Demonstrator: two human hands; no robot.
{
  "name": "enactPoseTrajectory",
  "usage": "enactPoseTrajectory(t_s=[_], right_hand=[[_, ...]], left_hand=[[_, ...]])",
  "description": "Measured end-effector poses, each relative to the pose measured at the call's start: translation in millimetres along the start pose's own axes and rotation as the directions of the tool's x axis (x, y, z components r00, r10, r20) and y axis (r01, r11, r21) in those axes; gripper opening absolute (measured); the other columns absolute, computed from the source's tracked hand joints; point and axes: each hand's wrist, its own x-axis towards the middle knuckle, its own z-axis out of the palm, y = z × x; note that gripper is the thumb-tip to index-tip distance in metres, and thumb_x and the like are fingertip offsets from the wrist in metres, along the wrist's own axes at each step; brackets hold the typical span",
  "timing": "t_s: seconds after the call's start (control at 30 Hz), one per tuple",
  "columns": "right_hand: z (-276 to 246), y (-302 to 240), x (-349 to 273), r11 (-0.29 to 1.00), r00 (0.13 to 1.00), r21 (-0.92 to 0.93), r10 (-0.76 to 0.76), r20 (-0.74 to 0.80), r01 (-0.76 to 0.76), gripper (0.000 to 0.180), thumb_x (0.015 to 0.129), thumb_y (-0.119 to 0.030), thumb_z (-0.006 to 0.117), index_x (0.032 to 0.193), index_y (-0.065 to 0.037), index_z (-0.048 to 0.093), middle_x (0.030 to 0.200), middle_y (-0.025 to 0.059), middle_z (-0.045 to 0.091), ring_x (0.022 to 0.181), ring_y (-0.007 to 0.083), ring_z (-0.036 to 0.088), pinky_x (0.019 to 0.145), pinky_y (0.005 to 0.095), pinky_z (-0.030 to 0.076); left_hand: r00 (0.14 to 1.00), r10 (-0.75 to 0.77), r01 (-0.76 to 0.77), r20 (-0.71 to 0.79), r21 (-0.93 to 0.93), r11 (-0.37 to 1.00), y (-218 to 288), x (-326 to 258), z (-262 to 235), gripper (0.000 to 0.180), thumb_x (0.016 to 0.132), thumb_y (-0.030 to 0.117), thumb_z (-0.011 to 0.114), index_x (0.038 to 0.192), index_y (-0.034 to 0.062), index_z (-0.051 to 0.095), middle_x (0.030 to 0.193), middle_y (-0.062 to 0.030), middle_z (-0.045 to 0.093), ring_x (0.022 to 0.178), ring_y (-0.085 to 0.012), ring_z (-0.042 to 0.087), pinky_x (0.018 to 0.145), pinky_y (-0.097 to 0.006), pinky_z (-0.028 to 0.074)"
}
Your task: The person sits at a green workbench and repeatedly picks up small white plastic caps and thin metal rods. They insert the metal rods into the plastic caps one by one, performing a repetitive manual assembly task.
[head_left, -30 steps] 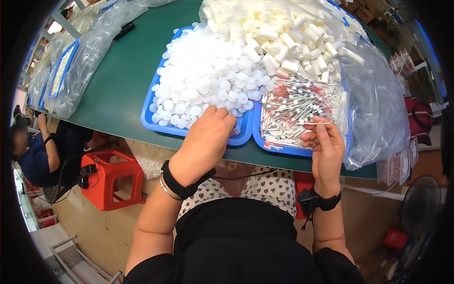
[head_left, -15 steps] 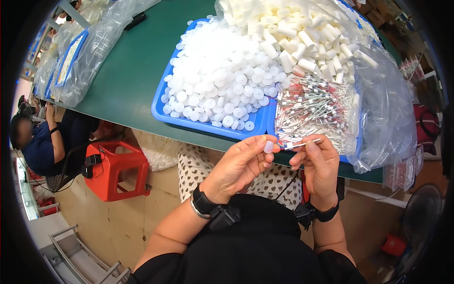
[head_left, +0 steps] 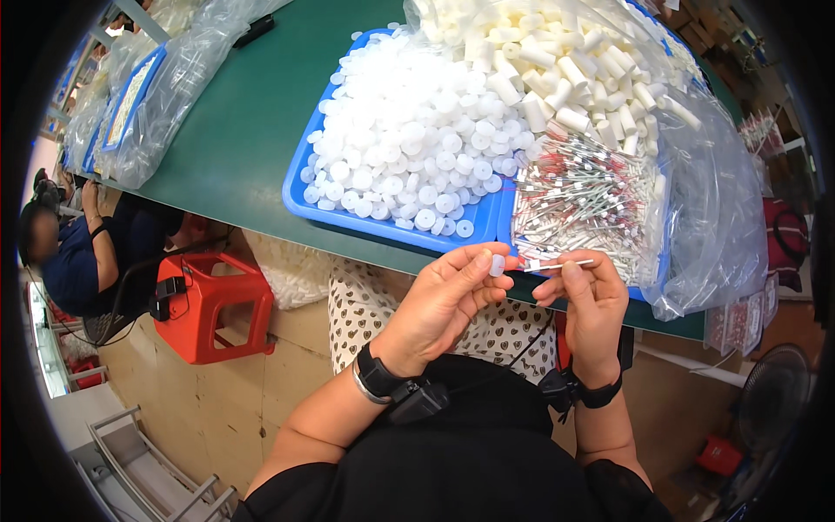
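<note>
My left hand (head_left: pixel 439 300) pinches a small translucent white plastic disc (head_left: pixel 497 265) between thumb and forefinger, its other fingers curled loosely below. Facing it, my right hand (head_left: pixel 587 304) grips a thin white stick-like piece (head_left: pixel 557 264) between thumb and fingers. The stick lies nearly level, with its left end pointing at the disc across a small gap. Any fine wire between the two is too small to make out. Both hands hover over the table's near edge, just in front of the blue trays.
A blue tray (head_left: pixel 300 187) holds a heap of similar discs. Beside it lie wired sticks (head_left: pixel 578 187) with red and grey leads. Cream foam cylinders (head_left: pixel 565 78) pile up behind, in clear plastic (head_left: pixel 709 200). A red stool (head_left: pixel 213 309) and a seated person (head_left: pixel 74 261) are at left.
The disc has turned in my left fingers. My right hand has tilted the stick closer to level. The whole view has shifted slightly.
</note>
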Motion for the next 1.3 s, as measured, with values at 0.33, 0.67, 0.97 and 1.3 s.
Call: enactPoseTrajectory(t_s=[0.33, 0.67, 0.97, 1.3], right_hand=[[1, -6, -3, 0.724, 0.948, -0.613, -0.204, 0.246, 0.315, 0.009, 0.084, 0.0, 0.07, 0.091, 0.002, 0.065, 0.081, 0.0103, 0.069, 0.068, 0.0162, 0.069, 0.058, 0.0269, 0.053], [13, 12, -4, 0.703, 0.924, -0.61, -0.351, 0.15, 0.366, 0.012, 0.084, 0.001, 0.069, 0.096, 0.001, 0.07, 0.079, 0.0112, 0.069, 0.065, 0.0209, 0.067, 0.057, 0.0286, 0.052], [12, 16, -7, 0.779, 0.968, -0.578, -0.233, 0.091, 0.242, 0.012, 0.086, 0.0, 0.068, 0.098, 0.001, 0.07, 0.079, 0.0115, 0.07, 0.065, 0.0166, 0.067, 0.057, 0.027, 0.052], [-46, -19, 26, 0.086, 0.823, -0.894, -0.437, 0.363, 0.44, 0.016, 0.079, 0.0, 0.065, 0.094, -0.002, 0.067, 0.087, 0.0082, 0.065, 0.074, 0.0249, 0.062, 0.064, 0.0352, 0.049]], left_hand=[[0.999, -0.029, 0.029, -0.014, 0.015, 0.999, -10, -1, 1, 0.031, 0.098, 0.017, 0.058, 0.123, -0.0024, 0.056, 0.101, -0.0058, 0.065, 0.091, -0.0123, 0.066, 0.083, -0.024, 0.054], [0.998, -0.004, 0.014, 0.062, -0.167, 0.986, -37, 1, -2, 0.037, 0.099, 0.027, 0.056, 0.124, -0.0004, 0.055, 0.099, -0.0024, 0.064, 0.085, -0.0085, 0.061, 0.08, -0.024, 0.051], [0.999, -0.045, 0.045, 0.002, -0.148, 0.988, -34, 4, 4, 0.032, 0.099, 0.023, 0.058, 0.122, -0.0002, 0.058, 0.091, -0.001, 0.063, 0.08, -0.0081, 0.06, 0.077, -0.026, 0.052], [0.994, 0.047, -0.047, -0.096, -0.005, 0.999, -19, -5, 7, 0.031, 0.1, 0.029, 0.055, 0.117, 0.0028, 0.057, 0.097, -0.0065, 0.064, 0.087, -0.0157, 0.065, 0.076, -0.027, 0.054]])
